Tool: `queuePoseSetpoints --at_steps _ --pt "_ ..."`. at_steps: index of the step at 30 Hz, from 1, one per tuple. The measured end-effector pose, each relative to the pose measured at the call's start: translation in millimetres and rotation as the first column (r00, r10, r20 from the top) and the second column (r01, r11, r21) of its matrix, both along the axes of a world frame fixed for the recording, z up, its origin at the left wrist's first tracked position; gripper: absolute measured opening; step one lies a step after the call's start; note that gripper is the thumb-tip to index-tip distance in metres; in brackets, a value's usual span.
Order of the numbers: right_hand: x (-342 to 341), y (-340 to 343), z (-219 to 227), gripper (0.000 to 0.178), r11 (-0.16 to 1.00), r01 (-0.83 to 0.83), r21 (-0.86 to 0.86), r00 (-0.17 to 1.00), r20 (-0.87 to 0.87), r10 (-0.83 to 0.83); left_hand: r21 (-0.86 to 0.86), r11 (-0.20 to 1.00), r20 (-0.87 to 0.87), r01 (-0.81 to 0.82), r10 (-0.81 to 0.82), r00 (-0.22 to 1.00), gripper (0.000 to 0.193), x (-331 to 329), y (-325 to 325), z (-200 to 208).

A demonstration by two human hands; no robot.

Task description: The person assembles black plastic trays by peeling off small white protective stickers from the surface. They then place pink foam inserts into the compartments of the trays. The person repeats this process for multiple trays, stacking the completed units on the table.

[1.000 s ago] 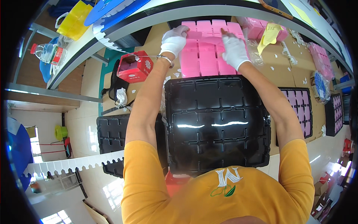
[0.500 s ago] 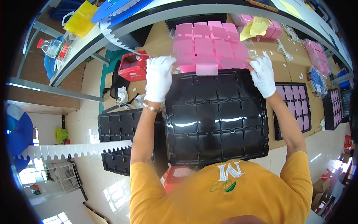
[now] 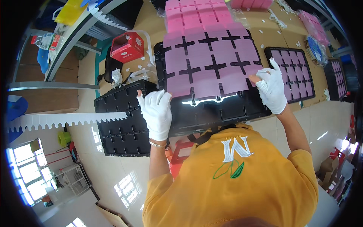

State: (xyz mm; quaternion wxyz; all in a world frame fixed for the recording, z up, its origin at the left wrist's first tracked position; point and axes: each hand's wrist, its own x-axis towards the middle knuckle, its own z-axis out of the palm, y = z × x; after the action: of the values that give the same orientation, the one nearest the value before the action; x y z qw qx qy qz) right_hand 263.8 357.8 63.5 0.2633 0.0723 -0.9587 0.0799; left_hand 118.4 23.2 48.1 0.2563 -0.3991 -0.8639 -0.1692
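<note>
Two white-gloved hands work over one pink sheet. The sheet lies across one large black tray (image 3: 227,109) by the near edge of the bench (image 3: 289,36); six whole cross-shaped openings show in it, in two rows of three, with cut-off slots along its margins. The tray's black near strip is left uncovered. The right hand (image 3: 270,89) pinches the pink sheet (image 3: 202,56) at its near right corner. The left hand (image 3: 155,113) has its fingers curled, one fingertip at the sheet's near left corner; whether it grips there, I cannot tell.

One pink stack (image 3: 198,15) sits just beyond the sheet, toward the far edge. One red box (image 3: 128,49) stands near the bench's left edge, with one crumpled white wad (image 3: 116,76) nearer the person. To the right are two filled trays: one tray of pink pieces (image 3: 291,72) at the near edge, and one farther tray (image 3: 337,79) toward the right end. One bagged pink pack (image 3: 313,24) lies toward the far right corner.
</note>
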Motion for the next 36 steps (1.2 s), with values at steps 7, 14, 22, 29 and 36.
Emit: queuePoseSetpoints --at_steps 7,14,22,29,36 --pt "32 -23 -11 0.027 0.994 0.012 -0.105 0.996 0.088 -0.003 -0.100 0.993 0.044 -0.056 0.061 0.997 0.024 46 -23 -10" --pt "51 -25 -18 0.026 0.997 0.044 -0.070 0.995 0.087 -0.037 -0.101 0.993 0.055 -0.066 0.072 0.996 0.022 66 -31 -24" --pt "64 -25 -23 0.021 0.997 0.053 -0.049 0.987 0.151 -0.045 -0.109 0.993 0.047 -0.048 0.053 0.997 0.023 69 -35 -26" --pt "66 -25 -25 0.020 1.000 -0.001 -0.004 0.980 0.201 0.002 -0.156 0.987 0.012 -0.038 0.041 0.999 0.024 69 -35 -18" --pt "73 -24 -8 0.019 0.987 -0.060 0.151 0.963 0.267 0.018 -0.275 0.961 0.182 0.006 0.046 0.982 0.023 80 -40 12"
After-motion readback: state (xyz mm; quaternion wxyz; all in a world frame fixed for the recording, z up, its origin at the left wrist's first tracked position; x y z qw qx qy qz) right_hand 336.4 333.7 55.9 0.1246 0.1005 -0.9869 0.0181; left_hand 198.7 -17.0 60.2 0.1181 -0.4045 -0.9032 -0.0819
